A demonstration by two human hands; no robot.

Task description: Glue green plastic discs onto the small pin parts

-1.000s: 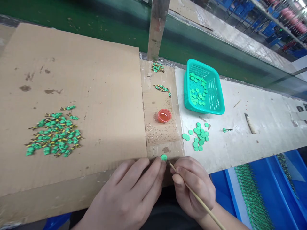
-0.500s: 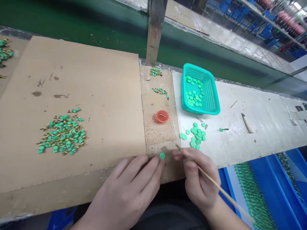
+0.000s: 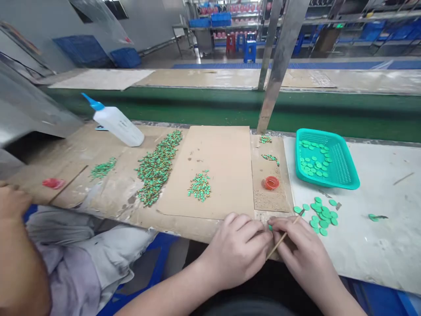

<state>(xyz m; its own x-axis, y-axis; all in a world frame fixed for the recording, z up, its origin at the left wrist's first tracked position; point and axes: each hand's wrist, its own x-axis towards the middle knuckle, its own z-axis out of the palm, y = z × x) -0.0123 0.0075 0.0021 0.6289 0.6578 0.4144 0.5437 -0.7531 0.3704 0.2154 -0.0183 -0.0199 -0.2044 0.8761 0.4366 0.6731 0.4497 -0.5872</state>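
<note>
Pinching small green disc (image 3: 270, 227) at front desk (image 3: 362, 245) edge, left hand (image 3: 238, 250) fingertips closed on its rim. Right hand (image 3: 304, 250) grips thin wooden stick (image 3: 279, 243), tip near disc. Disc likely light, stiff, easily dropped; edge hold suits. Loose discs (image 3: 320, 216) lie just beside.

A factory assembly line: a green conveyor belt (image 3: 197, 107) runs past cardboard-covered benches (image 3: 213, 166) heaped with small green parts (image 3: 157, 166), blue crates (image 3: 221, 19) stacked on far shelves.
</note>
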